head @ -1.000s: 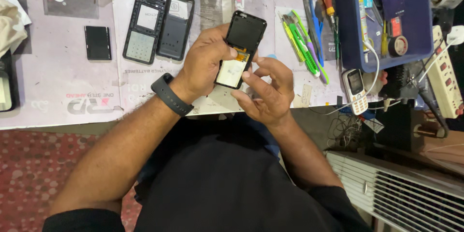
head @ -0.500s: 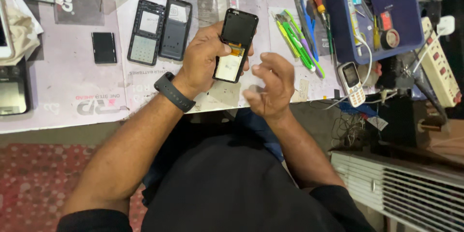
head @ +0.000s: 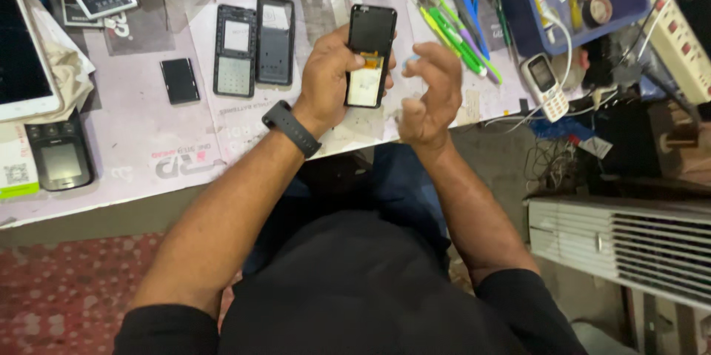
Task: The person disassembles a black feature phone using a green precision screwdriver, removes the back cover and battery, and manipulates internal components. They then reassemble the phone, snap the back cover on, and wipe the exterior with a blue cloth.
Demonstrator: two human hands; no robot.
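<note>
Head view: phone frames (head: 254,49) beside held phone (head: 368,55).

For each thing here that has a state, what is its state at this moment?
Opened black phone: held upright in left hand, inner parts exposed.
Right hand: beside the phone, fingers curled, holding nothing visible.
Two phone frames: lying flat on the table, side by side.
Small keypad phone: lying flat, screen dark.

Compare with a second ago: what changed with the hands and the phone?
The right hand let go of the black phone and drew back to its right, fingers curled, no longer touching it. The left hand holds the phone upright as before. The two phone frames on the table stayed put.
</note>
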